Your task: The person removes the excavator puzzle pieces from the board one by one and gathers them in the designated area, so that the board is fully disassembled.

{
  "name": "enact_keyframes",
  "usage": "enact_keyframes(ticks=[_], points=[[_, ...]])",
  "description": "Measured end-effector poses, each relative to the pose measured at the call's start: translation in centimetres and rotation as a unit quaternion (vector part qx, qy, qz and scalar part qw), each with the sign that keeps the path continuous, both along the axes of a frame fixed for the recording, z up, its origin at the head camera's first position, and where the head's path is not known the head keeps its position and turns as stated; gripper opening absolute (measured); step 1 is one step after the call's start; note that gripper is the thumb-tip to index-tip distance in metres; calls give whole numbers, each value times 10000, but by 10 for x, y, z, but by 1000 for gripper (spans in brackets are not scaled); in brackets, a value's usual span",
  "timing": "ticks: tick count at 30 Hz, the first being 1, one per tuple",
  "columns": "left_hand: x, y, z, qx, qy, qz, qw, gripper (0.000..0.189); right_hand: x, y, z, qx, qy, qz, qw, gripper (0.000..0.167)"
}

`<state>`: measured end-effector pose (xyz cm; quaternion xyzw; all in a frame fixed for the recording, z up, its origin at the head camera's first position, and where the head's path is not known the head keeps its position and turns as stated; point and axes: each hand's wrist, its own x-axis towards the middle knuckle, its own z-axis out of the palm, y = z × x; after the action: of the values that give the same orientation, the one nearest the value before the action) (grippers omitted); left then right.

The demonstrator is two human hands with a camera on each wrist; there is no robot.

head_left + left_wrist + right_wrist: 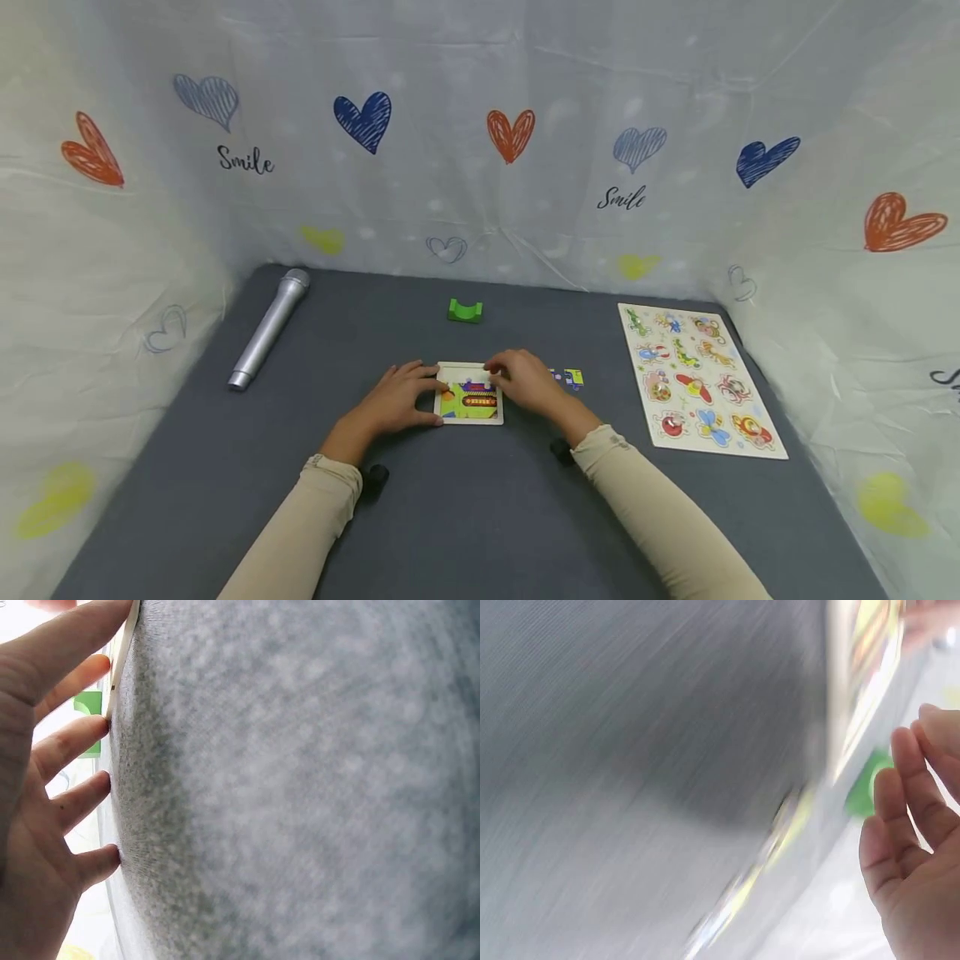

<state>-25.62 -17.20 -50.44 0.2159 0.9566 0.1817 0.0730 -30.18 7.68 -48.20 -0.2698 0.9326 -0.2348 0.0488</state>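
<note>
A small pale-framed jigsaw board (468,421) lies on the dark table in front of me, with a colourful vehicle picture inside. My left hand (401,396) steadies its left side, thumb at the near corner and spread fingers along the edge. In the left wrist view those fingers (79,739) look nearly straight. Over the board's far right corner is my right hand (528,383). Its fingers bend loosely towards the thumb, and the blurred right wrist view shows no piece between them. Loose jigsaw pieces (573,378) lie just right of the board, partly behind the right hand.
A green block with a curved notch (465,312) stands beyond the board. At the far left lies a silver microphone (270,329). A large animal puzzle board (701,379) lies on the right. Behind the table hangs a white sheet (480,50) printed with hearts.
</note>
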Motion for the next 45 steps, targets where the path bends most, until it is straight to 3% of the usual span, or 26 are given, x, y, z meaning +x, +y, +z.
enact_keyframes(ticks=[3,7,12,20,25,30,34,37,42,45], points=[[1,1,-3,151,-137,19,9998,48,1,-24,-5,298,118,529,9981,25],[4,2,-4,445,-354,-97,9983,42,3,-41,-12,669,240,840,9939,25],[2,3,-3,408,-404,-103,9983,40,1,-48,-11,776,242,732,9940,20],[-5,7,3,128,-378,-98,9992,38,-5,-49,-1,815,-104,546,9951,18],[-5,8,1,-35,-306,-81,9995,38,-2,-48,-2,527,-74,475,9975,18],[-1,6,0,-43,-284,-40,9996,36,0,-47,-9,-262,-523,276,9979,9],[2,5,-5,53,-232,-16,9997,36,-3,-34,-8,-904,-954,192,9911,6],[4,2,-8,34,-147,76,9999,37,-6,-17,-5,-1124,-1038,13,9882,8],[1,2,-6,50,-59,14,10000,38,-5,26,-6,-946,-854,-655,9897,6],[-3,8,-4,125,-29,-74,9999,37,-4,49,-9,-927,-859,-754,9891,5]])
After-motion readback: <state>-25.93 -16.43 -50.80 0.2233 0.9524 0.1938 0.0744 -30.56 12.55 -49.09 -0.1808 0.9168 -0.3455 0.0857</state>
